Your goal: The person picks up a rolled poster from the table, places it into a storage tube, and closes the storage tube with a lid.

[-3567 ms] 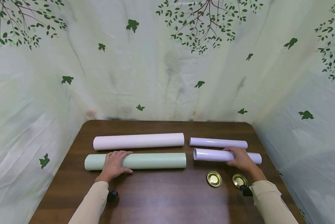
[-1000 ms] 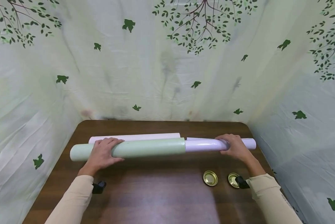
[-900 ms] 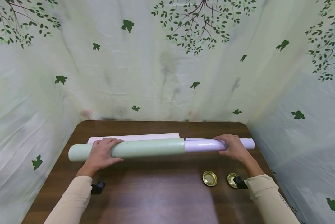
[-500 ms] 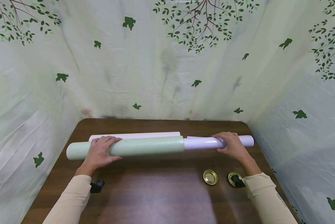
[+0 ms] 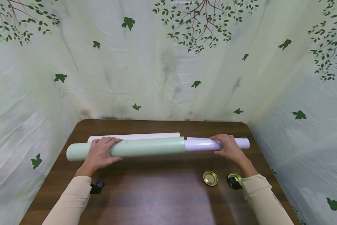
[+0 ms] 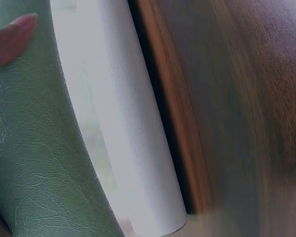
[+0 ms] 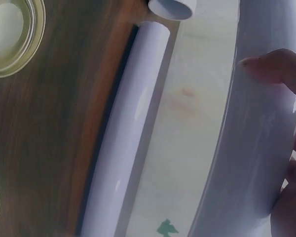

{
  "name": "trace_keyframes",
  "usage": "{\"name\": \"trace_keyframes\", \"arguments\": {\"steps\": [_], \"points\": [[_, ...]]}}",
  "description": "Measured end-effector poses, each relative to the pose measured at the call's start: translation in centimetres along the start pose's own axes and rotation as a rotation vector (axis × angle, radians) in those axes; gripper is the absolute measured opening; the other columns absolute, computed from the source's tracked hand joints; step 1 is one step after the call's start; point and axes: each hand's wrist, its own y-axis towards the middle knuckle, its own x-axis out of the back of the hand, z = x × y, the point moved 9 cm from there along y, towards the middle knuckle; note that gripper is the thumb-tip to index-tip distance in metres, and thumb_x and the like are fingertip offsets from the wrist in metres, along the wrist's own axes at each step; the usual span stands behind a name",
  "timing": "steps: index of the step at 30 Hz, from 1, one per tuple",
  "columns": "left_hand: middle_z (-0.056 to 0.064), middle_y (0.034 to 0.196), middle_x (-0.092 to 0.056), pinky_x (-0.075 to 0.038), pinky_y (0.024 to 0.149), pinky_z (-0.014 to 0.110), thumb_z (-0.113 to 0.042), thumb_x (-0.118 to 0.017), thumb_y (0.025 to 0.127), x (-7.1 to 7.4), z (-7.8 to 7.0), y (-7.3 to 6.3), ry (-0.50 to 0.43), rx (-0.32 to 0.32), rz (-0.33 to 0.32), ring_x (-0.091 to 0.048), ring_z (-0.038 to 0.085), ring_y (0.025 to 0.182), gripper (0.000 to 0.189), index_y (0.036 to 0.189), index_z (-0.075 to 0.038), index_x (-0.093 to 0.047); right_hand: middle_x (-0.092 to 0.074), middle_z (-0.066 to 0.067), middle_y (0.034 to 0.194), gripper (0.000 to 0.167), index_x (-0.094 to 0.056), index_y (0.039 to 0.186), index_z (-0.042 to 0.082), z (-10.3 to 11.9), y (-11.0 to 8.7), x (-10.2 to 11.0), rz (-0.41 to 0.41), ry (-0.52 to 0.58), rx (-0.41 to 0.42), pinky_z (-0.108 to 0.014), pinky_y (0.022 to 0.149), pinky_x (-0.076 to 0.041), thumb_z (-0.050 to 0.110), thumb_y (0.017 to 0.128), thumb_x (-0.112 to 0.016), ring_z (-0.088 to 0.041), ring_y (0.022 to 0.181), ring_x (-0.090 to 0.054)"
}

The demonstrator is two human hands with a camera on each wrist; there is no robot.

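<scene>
My left hand (image 5: 102, 152) grips a long pale green tube (image 5: 146, 147) near its left end and holds it level above the table. My right hand (image 5: 226, 146) grips a glossy lilac roll (image 5: 199, 145), whose left end sits inside the green tube's right opening. In the left wrist view a fingertip (image 6: 10, 37) lies on the green tube (image 6: 29, 163). In the right wrist view my fingers (image 7: 274, 66) curl round the lilac roll (image 7: 251, 148).
A pink tube (image 5: 134, 137) and a second lilac roll (image 7: 123, 148) lie on the brown table (image 5: 157, 193) behind the held ones. Two gold round caps (image 5: 210, 178) (image 5: 234, 176) sit near my right wrist. Leaf-print cloth walls enclose the table on three sides.
Both tubes were lifted off the table earlier. Over the last second my right hand moved left, sliding the lilac roll further into the green tube.
</scene>
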Motion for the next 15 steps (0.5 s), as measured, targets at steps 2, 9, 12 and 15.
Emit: {"name": "trace_keyframes", "arguments": {"steps": [2, 9, 12, 15], "points": [[0.011, 0.111, -0.065, -0.033, 0.087, 0.058, -0.033, -0.092, 0.055, 0.1, 0.0, 0.0, 0.006, -0.003, -0.007, -0.057, 0.034, 0.106, 0.072, 0.119, -0.013, -0.064, -0.069, -0.015, 0.109, 0.054, -0.067, 0.112, 0.004, 0.3, 0.2, -0.2, 0.006, -0.001, 0.014, -0.05, 0.082, -0.036, 0.005, 0.062, -0.087, -0.037, 0.101, -0.06], [0.012, 0.113, -0.064, -0.034, 0.088, 0.059, -0.035, -0.091, 0.057, 0.0, 0.0, 0.1, 0.019, 0.002, 0.015, -0.056, 0.035, 0.107, 0.072, 0.12, -0.013, -0.064, -0.067, -0.014, 0.11, 0.055, -0.066, 0.114, 0.004, 1.1, 0.7, -0.7, 0.023, 0.006, 0.071, -0.052, 0.084, -0.035, 0.001, 0.062, -0.085, -0.036, 0.103, -0.059], [0.012, 0.114, -0.064, -0.034, 0.088, 0.059, -0.035, -0.091, 0.058, -0.2, 0.0, 0.1, 0.018, 0.012, 0.031, -0.056, 0.035, 0.108, 0.072, 0.121, -0.013, -0.063, -0.067, -0.014, 0.11, 0.055, -0.065, 0.115, 0.004, 1.4, 0.8, -1.0, 0.04, 0.017, 0.095, -0.052, 0.084, -0.034, 0.0, 0.063, -0.084, -0.035, 0.103, -0.059], [0.012, 0.114, -0.064, -0.034, 0.088, 0.059, -0.036, -0.09, 0.058, -0.3, 0.0, 0.1, 0.016, 0.014, 0.034, -0.056, 0.035, 0.108, 0.072, 0.121, -0.012, -0.063, -0.067, -0.013, 0.11, 0.056, -0.065, 0.115, 0.004, 1.7, 1.0, -1.3, 0.046, 0.022, 0.105, -0.051, 0.084, -0.035, -0.001, 0.063, -0.083, -0.034, 0.102, -0.059]]}}
